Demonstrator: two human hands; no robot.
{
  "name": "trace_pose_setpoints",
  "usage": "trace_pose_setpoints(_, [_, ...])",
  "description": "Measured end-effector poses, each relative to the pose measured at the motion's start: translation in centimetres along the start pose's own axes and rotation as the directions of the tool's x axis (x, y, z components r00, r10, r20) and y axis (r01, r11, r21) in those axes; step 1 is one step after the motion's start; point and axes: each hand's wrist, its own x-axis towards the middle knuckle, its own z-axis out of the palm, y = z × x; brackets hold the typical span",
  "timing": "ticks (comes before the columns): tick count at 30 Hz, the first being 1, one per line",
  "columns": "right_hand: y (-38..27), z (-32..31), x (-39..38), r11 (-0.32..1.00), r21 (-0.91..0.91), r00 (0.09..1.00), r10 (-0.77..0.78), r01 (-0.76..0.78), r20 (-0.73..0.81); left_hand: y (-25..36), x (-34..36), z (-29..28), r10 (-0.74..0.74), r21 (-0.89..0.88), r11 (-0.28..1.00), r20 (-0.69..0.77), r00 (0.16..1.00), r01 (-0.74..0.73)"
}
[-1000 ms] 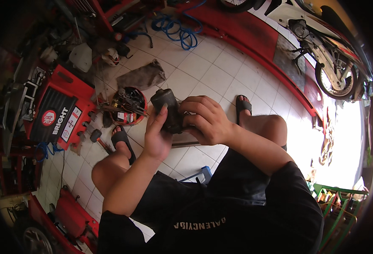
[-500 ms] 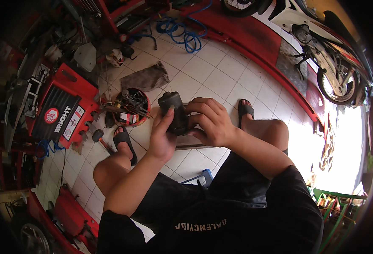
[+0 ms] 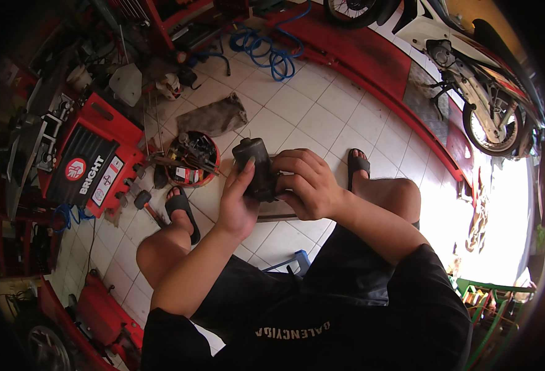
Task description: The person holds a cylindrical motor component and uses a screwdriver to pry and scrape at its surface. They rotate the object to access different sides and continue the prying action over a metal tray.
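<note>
A dark cylindrical part, much like a small motor with a stepped upper end, is held up between my hands, over the floor in front of my lap. My left hand is closed around its left side, the thumb laid along the casing. Against its right side press the curled fingers of my right hand; their tips are partly hidden, so what they touch there cannot be made out. Behind it, on the left, stands a round red tub full of tools and small parts.
A hammer lies by my left foot, near a red machine. Beyond the tub is a grey cloth. Coiled blue hose rests on the tiles. A red lift platform and a motorcycle stand at the far right.
The dark part and both hands sit very slightly lower in the picture. The right fingers have shifted a little on the part; the grip otherwise looks the same.
</note>
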Motion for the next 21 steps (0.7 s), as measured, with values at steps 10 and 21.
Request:
trace_pose_setpoints(10, [-0.22, -0.04, 0.02, 1.0, -0.018, 1.0, -0.018, 0.018, -0.005, -0.18, -0.05, -0.22, -0.019, -0.025, 1.0, -0.013, 1.0, 0.019])
trace_pose_setpoints(21, [-0.42, -0.36, 0.11, 1.0, -0.011, 1.0, 0.014, -0.014, 0.005, -0.19, -0.04, -0.46, -0.011, -0.004, 1.0, 0.003, 1.0, 0.011])
